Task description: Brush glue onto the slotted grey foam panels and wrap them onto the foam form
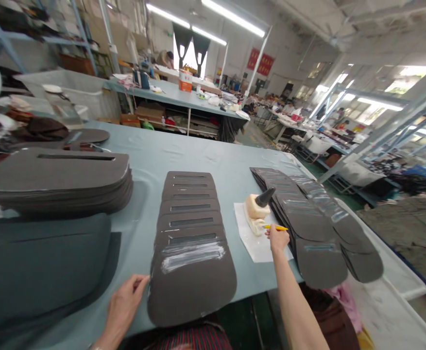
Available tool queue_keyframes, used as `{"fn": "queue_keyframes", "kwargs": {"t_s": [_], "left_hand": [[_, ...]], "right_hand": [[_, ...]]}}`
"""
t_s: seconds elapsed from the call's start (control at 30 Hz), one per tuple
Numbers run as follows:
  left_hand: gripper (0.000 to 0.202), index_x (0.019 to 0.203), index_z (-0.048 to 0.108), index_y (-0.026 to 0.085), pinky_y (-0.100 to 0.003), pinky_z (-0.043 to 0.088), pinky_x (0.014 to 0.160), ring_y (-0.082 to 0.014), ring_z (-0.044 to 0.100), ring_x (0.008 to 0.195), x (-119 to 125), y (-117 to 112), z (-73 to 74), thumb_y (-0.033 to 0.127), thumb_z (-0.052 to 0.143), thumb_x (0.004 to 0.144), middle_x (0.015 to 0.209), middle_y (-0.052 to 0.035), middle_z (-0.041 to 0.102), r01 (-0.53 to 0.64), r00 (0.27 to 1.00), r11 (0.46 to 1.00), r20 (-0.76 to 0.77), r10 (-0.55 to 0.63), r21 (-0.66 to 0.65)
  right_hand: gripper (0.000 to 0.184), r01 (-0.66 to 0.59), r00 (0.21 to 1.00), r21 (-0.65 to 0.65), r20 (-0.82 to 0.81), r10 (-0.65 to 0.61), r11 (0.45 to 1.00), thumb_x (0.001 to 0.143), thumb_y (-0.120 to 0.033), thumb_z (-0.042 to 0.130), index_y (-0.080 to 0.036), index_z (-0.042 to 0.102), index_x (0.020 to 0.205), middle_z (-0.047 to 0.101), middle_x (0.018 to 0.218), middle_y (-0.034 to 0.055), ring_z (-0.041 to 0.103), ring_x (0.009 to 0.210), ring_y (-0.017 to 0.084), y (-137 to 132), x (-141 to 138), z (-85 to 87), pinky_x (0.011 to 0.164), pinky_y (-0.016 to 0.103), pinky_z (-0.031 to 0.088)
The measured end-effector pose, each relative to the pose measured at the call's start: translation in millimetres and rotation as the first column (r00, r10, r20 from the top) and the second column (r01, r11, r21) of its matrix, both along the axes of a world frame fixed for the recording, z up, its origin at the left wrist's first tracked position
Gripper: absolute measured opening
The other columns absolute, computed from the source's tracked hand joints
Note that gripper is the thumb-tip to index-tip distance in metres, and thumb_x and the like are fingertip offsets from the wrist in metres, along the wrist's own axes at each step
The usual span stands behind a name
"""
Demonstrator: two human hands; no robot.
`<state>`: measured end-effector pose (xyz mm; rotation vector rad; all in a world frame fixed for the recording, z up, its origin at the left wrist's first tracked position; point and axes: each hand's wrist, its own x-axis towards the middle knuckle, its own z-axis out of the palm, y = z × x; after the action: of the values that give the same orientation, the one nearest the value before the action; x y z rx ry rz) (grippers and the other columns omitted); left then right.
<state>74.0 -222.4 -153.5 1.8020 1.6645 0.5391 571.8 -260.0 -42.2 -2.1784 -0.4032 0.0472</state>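
Right grip (278, 239) pinches a yellow tool (275, 227) beside a glue bottle (256, 208).

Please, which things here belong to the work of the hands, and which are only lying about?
Part of the work:
left hand at the smeared dark panel
right hand holding a yellow stick
white-crusted bottle with black nozzle on white paper

Lying about:
stacked dark panels
clear plastic bin
orange-labelled tub

From my station I see matt, slightly rough dark grey foam sheets (191, 296), one with glossy white smears (193, 257) across it. They lie on smooth pale blue cloth (169, 150), near thin white paper (251, 243) and a shiny yellow plastic stick (276, 227).
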Motion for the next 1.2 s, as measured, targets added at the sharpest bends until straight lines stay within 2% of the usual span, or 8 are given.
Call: {"fn": "queue_keyframes", "kwargs": {"t_s": [0.17,0.33,0.53,0.7,0.9,1.0,1.1,1.2], "left_hand": [[0.033,0.068,0.057,0.024,-0.023,0.040,0.058,-0.0179,0.064,0.066,-3.3,-8.1,-7.7,0.054,0.047,0.079,0.064,0.0026,0.065,-0.036,0.998,0.997,-0.059,0.032,-0.067],[0.028,0.086,0.059,0.024,-0.024,0.048,0.065,-0.0162,0.066,0.070,-5.7,-9.0,-16.2,0.043,0.038,0.086,0.076,0.0005,0.069,-0.090,0.990,0.994,0.102,0.096,-0.063],[0.022,0.096,0.058,0.022,-0.034,0.048,0.083,-0.0196,0.061,0.090,2.3,3.6,-3.0,0.034,0.044,0.085,0.094,-0.0051,0.062,-0.098,0.992,0.973,0.093,0.079,0.211],[0.016,0.096,0.057,0.022,-0.039,0.042,0.087,-0.0222,0.054,0.098,25.5,19.3,13.7,0.028,0.050,0.083,0.100,-0.0057,0.060,0.030,0.999,0.962,-0.021,-0.025,0.272],[0.026,0.105,0.053,0.022,-0.042,0.035,0.092,-0.0252,0.046,0.112,48.3,34.4,17.8,0.025,0.058,0.079,0.118,-0.0078,0.054,0.108,0.987,0.952,-0.148,-0.068,0.286],[0.027,0.105,0.053,0.022,-0.041,0.035,0.091,-0.0249,0.046,0.110,49.8,35.6,17.2,0.026,0.058,0.079,0.115,-0.0076,0.054,0.110,0.983,0.955,-0.172,-0.064,0.275],[0.027,0.106,0.052,0.023,-0.041,0.034,0.090,-0.0245,0.046,0.108,48.3,34.8,17.3,0.027,0.058,0.080,0.113,-0.0069,0.055,0.113,0.982,0.955,-0.175,-0.066,0.274],[0.027,0.106,0.052,0.022,-0.040,0.034,0.089,-0.0243,0.046,0.107,46.7,34.5,17.1,0.028,0.058,0.080,0.114,-0.0067,0.055,0.106,0.983,0.954,-0.173,-0.059,0.281]], "right_hand": [[0.033,-0.036,0.999,-0.017,-0.040,0.035,0.999,0.068,-0.033,0.053,-0.007,0.070,0.078,0.068,0.060,0.0110,0.066,0.054,0.021,16.0,2.0,-13.8,0.047,0.023,0.047],[0.035,-0.035,0.999,-0.025,-0.033,0.034,0.999,0.069,-0.034,0.052,-0.007,0.068,0.083,0.067,0.061,0.0086,0.066,0.058,0.020,-0.6,5.7,-21.6,0.050,0.023,0.048],[0.036,-0.013,0.999,0.020,-0.047,0.014,1.000,0.064,-0.033,0.057,-0.012,0.066,0.092,0.063,0.058,0.0025,0.064,0.056,0.019,-15.0,-12.6,-28.5,0.049,0.024,0.048],[0.036,-0.321,0.941,0.006,-0.109,0.320,0.947,0.067,-0.041,0.057,-0.014,0.067,0.089,0.063,0.057,0.0017,0.063,0.058,0.019,12.5,-106.0,-23.4,0.056,0.025,0.047],[0.037,-0.740,0.657,0.094,-0.108,0.746,0.666,0.075,-0.048,0.050,-0.017,0.067,0.087,0.063,0.061,0.0012,0.059,0.056,0.016,64.0,-257.7,-41.1,0.055,0.023,0.043],[0.033,-0.817,0.572,0.073,-0.024,0.820,0.572,0.078,-0.045,0.047,-0.019,0.067,0.083,0.065,0.066,0.0007,0.057,0.056,0.014,80.6,-294.2,-52.3,0.059,0.023,0.041],[0.033,-0.816,0.578,-0.002,0.014,0.816,0.578,0.078,-0.044,0.046,-0.020,0.067,0.082,0.064,0.066,0.0004,0.054,0.055,0.014,81.0,-276.2,-58.0,0.058,0.023,0.039],[0.035,-0.693,0.706,-0.166,0.035,0.707,0.701,0.076,-0.045,0.044,-0.020,0.068,0.082,0.062,0.061,0.0016,0.053,0.055,0.016,66.9,-215.5,-55.1,0.056,0.024,0.036]]}}
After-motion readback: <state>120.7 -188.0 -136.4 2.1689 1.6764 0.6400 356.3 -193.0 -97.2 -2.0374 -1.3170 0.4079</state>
